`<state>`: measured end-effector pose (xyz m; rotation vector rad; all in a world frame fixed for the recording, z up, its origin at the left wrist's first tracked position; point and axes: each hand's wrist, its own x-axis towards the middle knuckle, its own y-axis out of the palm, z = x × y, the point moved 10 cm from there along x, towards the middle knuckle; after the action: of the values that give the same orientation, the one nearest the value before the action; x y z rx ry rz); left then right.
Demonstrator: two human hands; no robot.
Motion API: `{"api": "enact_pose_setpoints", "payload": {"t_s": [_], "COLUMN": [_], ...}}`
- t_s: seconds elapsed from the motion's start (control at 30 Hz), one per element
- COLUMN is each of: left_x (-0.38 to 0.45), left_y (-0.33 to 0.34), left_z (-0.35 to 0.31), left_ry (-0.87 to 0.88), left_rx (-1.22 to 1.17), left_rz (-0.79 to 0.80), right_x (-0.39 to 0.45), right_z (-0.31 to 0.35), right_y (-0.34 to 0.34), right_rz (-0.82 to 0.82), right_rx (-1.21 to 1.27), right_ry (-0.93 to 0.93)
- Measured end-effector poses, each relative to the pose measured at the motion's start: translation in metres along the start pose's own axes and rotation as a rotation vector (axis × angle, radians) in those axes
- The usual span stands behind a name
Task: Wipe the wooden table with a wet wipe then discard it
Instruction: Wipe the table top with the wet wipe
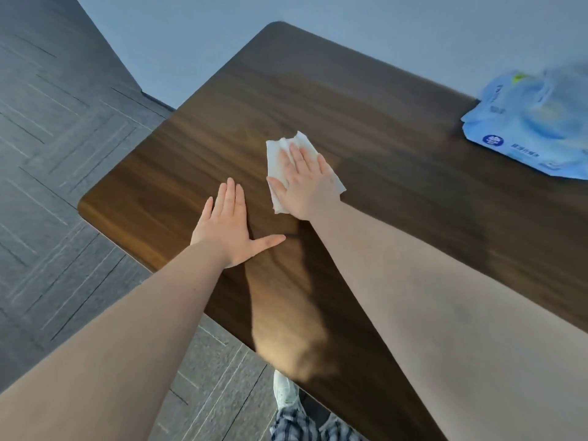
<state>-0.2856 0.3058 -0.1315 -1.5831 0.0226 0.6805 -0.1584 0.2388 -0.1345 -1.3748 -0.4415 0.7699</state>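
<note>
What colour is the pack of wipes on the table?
The pack is light blue with a dark blue round logo; head view, far right.

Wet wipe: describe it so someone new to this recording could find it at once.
Start at the dark wooden table that fills the middle of the view. Near its centre the right hand presses flat on a crumpled white wet wipe. The only other pale item, the blue packet, lies at the far right edge.
</note>
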Motion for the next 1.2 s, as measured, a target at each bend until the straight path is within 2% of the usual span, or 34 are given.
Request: {"api": "enact_pose_setpoints", "payload": {"t_s": [0.2,0.47,0.77,0.9,1.0,1.2], "left_x": [-0.012,-0.034,-0.075,-0.086,-0.087,-0.084], "left_y": [-0.015,-0.007,0.009,0.020,0.030,0.034], "left_z": [-0.053,-0.227,-0.392,-0.439,-0.449,-0.449], "left_ry": [0.179,0.487,0.781,0.821,0.791,0.768], "left_rx": [0.125,0.097,0.206,0.254,0.289,0.303], "left_rz": [-0.032,-0.019,-0.015,-0.012,-0.005,0.031], "right_x": [-0.087,-0.248,-0.429,-0.502,-0.543,-0.564], "right_z": [-0.105,-0.279,-0.413,-0.456,-0.477,-0.487], "right_y": [-0.002,-0.004,-0.005,-0.001,0.002,0.004], "right_rz": [0.049,0.066,-0.020,-0.045,-0.052,-0.051], "right_rx": [0.071,0.063,0.149,0.189,0.191,0.190], "right_ry": [0.238,0.636,1.058,1.203,1.278,1.328]}}
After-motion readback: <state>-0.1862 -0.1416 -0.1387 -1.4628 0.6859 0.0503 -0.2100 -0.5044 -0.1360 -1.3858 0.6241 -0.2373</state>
